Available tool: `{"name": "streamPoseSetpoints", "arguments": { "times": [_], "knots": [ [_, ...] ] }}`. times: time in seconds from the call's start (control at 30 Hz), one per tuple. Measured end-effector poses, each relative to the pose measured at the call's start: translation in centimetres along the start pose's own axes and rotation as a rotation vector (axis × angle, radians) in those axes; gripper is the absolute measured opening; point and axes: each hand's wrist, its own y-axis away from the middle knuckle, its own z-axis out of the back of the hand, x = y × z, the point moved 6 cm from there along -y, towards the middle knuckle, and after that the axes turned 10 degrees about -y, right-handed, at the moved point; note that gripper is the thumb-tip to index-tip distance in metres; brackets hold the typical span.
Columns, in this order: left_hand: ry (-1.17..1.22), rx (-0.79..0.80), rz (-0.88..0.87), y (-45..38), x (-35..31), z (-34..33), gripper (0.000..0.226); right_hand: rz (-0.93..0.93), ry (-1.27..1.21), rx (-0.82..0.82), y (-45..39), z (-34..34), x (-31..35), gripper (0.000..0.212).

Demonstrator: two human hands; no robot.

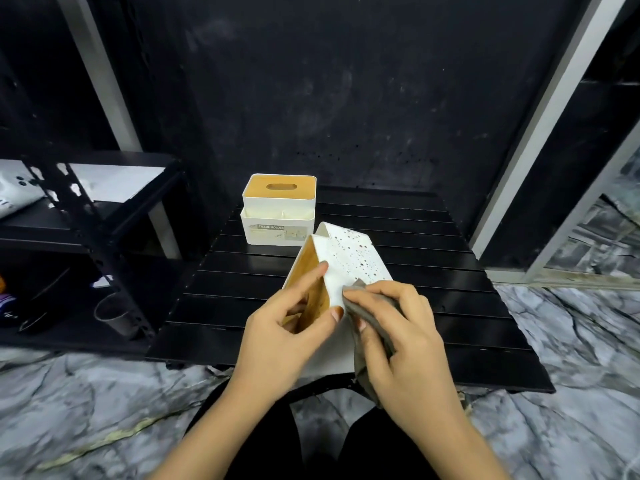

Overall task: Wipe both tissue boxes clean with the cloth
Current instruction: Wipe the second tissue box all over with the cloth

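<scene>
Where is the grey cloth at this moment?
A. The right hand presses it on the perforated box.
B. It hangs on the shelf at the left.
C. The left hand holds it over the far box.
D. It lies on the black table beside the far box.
A: the right hand holds the cloth against the white perforated box, which the left hand steadies.

Only legible text: "TISSUE HOLDER" on a grey label [271, 227] stuck to the front of the far tissue box [278, 209] on the table [415, 237]. Smaller print beneath it is too blurred to read.
</scene>
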Motion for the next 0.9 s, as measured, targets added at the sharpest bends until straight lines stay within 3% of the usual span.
{"name": "streamPoseSetpoints", "arguments": {
  "times": [0.4, 0.63, 0.73, 0.9],
  "knots": [
    [-0.048, 0.07, -0.055, -0.5, 0.0, 0.1, 0.057, -0.007, -0.017, 0.104, -2.0, -0.4, -0.1, 0.032],
    [-0.056, 0.056, -0.031, -0.6, 0.5, 0.5, 0.058, -0.082, 0.013, 0.038, -1.4, 0.3, -1.7, 0.032],
    [-0.074, 0.099, -0.049, -0.4, 0.4, 0.3, 0.059, -0.034, -0.009, 0.085, -1.6, -0.6, -0.2, 0.031],
    [-0.074, 0.103, -0.06, -0.1, 0.2, 0.3, 0.058, -0.108, -0.069, 0.104, -2.6, -0.1, -1.6, 0.032]
  ]
}}
